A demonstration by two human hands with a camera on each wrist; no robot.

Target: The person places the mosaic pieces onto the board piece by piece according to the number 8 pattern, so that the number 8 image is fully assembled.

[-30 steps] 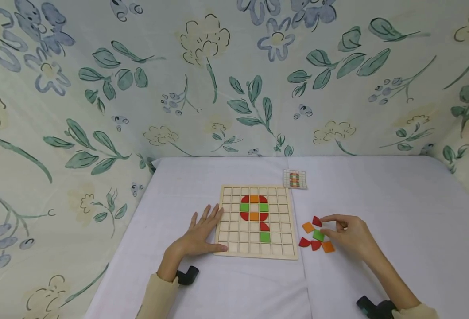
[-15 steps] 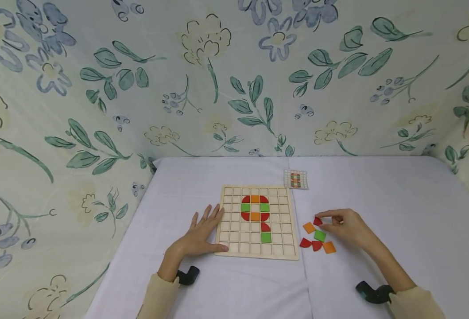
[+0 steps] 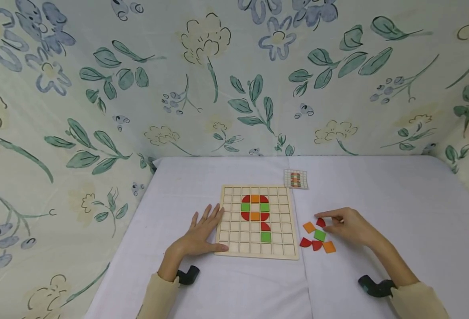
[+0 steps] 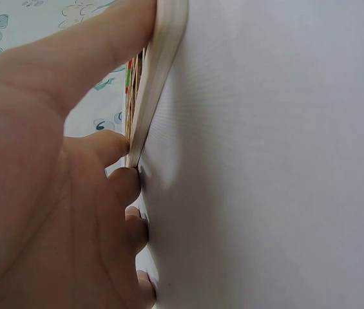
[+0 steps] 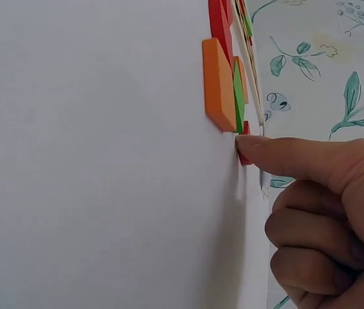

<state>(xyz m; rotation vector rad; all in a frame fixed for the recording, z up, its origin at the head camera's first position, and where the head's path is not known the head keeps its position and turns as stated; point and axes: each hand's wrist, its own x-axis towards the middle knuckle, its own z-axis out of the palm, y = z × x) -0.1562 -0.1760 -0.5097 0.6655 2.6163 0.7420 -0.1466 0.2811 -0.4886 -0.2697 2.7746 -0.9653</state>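
Note:
A wooden grid board [image 3: 237,237] lies on the white table, bearing red, orange and green pieces in a ring with a red and a green piece [image 3: 265,237] below. The left hand [image 3: 196,237] is spread at its left edge, thumb on the lower corner; in the left wrist view that hand [image 4: 46,167] touches the board's edge [image 4: 159,71]. Right of the board, the right hand [image 3: 350,226] pinches a red rounded piece [image 3: 320,223] between thumb and index finger. The right wrist view shows this hand [image 5: 323,212] at the red piece [image 5: 245,158], partly hidden by a fingertip.
Beside the right hand lie a green square [image 3: 319,235], orange squares [image 3: 329,247] and two red pieces [image 3: 305,242]. A small patterned card [image 3: 296,179] sits at the board's upper right corner. A floral cloth [image 3: 218,88] hangs behind the table.
The right hand has moved up and closed its thumb and index finger on the upper red piece, which has shifted slightly right. The left hand stays on the board.

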